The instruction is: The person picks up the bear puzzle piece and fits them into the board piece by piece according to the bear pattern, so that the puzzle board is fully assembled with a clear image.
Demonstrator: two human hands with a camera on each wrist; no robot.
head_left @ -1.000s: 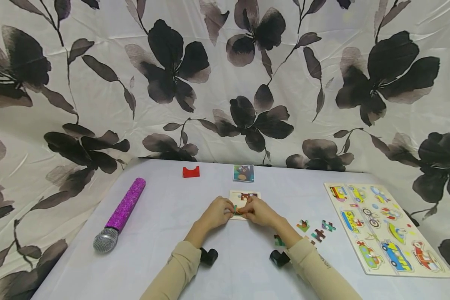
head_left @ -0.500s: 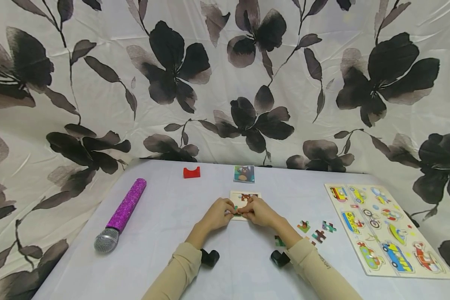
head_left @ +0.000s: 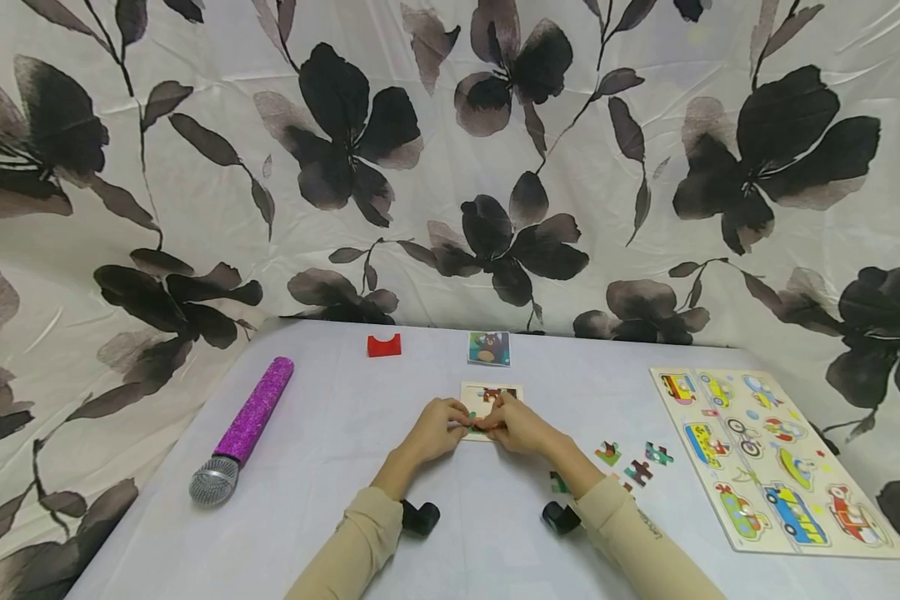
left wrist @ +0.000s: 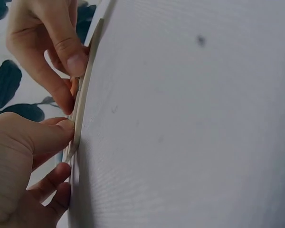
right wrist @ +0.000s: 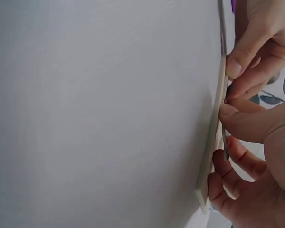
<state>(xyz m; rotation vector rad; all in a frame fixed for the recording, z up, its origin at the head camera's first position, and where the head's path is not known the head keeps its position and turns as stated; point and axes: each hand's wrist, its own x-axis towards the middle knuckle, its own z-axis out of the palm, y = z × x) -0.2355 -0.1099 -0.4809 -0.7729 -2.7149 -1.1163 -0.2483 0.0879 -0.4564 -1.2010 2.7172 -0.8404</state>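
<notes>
1. Clock centred on the small board (head_left: 467, 398), head view, 12 pointing away from the person. Board lies flat mid-table, brown puzzle bits in its 12 o'clock part, lower part mostly covered by fingers.
2. Left hand (head_left: 437, 429) at 8 o'clock: fingers curled, thumb and forefinger clamped at the board's edge. Can't tell if they also touch the piece.
3. Right hand (head_left: 521, 423) between 3 and 4: thumb and fingers pinch a thin puzzle piece (right wrist: 226, 149), seen edge-on from the right wrist, right over the board. Its picture is mostly hidden. Fingertips of both hands very near each other; contact unclear.
4. Loose pieces (head_left: 638, 472) on the table, 3 to 5 o'clock, some partly behind the right sleeve (head_left: 630, 533). They lie apart from the board.
5. Bear card (head_left: 488, 348) at 12, near the far table edge.
6. Red block (head_left: 384, 352) at 10, curved notch facing 12.
7. Purple glitter microphone (head_left: 251, 425) at 9, well apart, silver head towards 7.
8. Big vehicle board (head_left: 776, 462) at 3, flat, well apart, beyond the loose pieces.
9. White table (head_left: 330, 392); flowered cloth (head_left: 420, 208) behind, at 12.
</notes>
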